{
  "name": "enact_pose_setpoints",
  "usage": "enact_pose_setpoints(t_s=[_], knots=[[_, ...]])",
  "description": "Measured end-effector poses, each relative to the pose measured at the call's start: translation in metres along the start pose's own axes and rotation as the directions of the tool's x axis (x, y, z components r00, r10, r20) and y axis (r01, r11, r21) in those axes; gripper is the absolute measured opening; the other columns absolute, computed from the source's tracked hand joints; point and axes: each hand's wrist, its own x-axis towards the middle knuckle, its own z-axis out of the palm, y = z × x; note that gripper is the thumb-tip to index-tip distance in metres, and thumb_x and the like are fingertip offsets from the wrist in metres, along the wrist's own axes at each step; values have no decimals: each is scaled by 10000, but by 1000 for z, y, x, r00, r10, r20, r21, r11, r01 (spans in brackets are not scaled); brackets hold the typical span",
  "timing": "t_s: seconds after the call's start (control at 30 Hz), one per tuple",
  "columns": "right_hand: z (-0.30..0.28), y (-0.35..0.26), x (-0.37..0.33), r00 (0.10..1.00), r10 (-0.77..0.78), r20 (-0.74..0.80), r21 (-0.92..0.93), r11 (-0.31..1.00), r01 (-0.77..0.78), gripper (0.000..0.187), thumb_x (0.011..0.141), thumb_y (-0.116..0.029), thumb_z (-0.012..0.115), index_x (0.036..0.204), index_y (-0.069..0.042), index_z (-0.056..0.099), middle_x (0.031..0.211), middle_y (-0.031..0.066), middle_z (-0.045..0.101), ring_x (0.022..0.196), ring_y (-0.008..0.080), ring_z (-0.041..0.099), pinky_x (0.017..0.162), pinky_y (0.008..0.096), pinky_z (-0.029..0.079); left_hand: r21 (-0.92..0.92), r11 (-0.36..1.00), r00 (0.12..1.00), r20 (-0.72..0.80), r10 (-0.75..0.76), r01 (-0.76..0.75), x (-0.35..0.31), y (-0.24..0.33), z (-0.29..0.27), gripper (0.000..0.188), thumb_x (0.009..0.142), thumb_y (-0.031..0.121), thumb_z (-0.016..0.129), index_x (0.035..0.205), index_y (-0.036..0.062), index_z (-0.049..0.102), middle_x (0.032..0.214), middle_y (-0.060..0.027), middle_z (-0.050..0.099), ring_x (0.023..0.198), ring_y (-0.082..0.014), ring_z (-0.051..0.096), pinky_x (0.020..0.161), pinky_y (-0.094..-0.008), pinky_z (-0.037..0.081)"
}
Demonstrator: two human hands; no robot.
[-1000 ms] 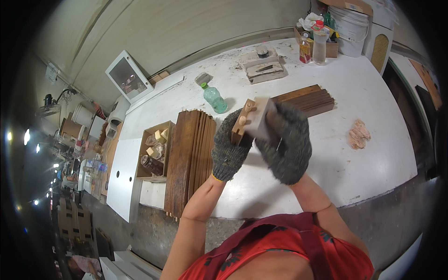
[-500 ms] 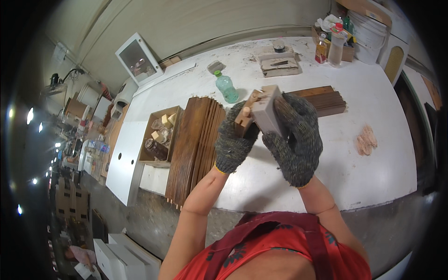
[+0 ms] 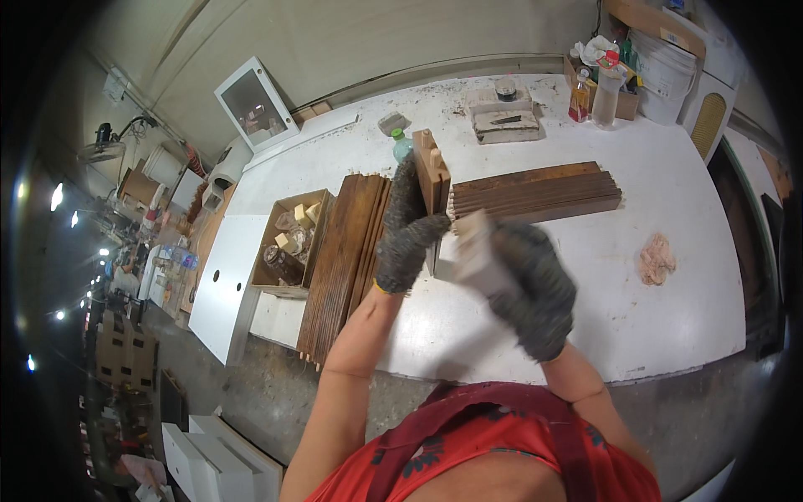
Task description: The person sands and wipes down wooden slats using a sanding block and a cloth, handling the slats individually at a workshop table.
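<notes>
The left hand [image 3: 407, 230] pinches an upright wooden piece [image 3: 432, 171], the right hand [image 3: 529, 289] clasps a pale block [image 3: 475, 251]; stained slats [image 3: 535, 194] lie stacked on the desk [image 3: 669, 167], so work seems midway.

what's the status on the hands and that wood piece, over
Left hand grips upright wooden piece. Right hand holds pale block. Nothing between them.

- 2 gloved hands: left hand [image 3: 407, 238], right hand [image 3: 535, 289].
- 1 wooden block [image 3: 432, 171], held upright in left hand.
- 1 pale sanding block [image 3: 473, 255], in right hand.
- 2 stacks of dark wooden slats: 1 slat stack on left [image 3: 339, 268], 1 slat stack on right [image 3: 535, 192].
- 1 cardboard box [image 3: 288, 247] of small pieces.
- 1 green plastic bottle [image 3: 401, 145].
- 1 pink rag [image 3: 657, 258].
- 1 white bucket [image 3: 665, 54].
- 1 white framed panel [image 3: 255, 105].
- 1 white table [image 3: 669, 159].
</notes>
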Motion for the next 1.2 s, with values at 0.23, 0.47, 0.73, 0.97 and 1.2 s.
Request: enact_pose_setpoints(t_s=[0.23,0.47,0.73,0.97,1.2], knots=[[-15,19,21,948,120,-296,98,991,-95,496,892,-134,591,1343,43,486,1307,115,534,1185,199,505,985,333,431,534,838,994,-74,-87,113,6,29,15,615,685,57,809,1249,53,562,1178,-112,616,1100,-201,576,873,-331,519],[7,22,37,941,-77,-329,-206,979,8,523,771,-76,759,1262,-53,581,1245,141,565,1158,277,540,947,372,481,746,662,997,81,9,-66,-4,6,21,593,761,82,771,1303,67,530,1154,-108,621,1029,-191,615,855,-337,513],[23,-1,22,962,-237,-133,-476,867,148,598,738,-156,788,1300,-125,585,1261,146,537,1143,309,524,953,401,452,814,577,974,177,-143,-63,2,-3,13,581,840,121,699,1355,63,435,1126,-160,599,996,-229,593,834,-348,493],[12,0,21,968,-187,-165,-326,937,125,554,794,-189,757,1306,-89,569,1260,165,566,1161,317,542,970,398,466,845,510,986,164,34,-158,-1,-6,6,455,861,146,688,1262,47,498,914,-127,643,747,-206,617,680,-334,513],[16,22,46,959,-134,-249,-234,969,75,538,789,-103,756,1290,-51,569,1268,163,559,1165,302,540,959,381,465,865,417,960,251,121,-279,2,-12,5,489,875,133,671,1310,47,466,953,-160,655,778,-229,650,700,-337,523]])
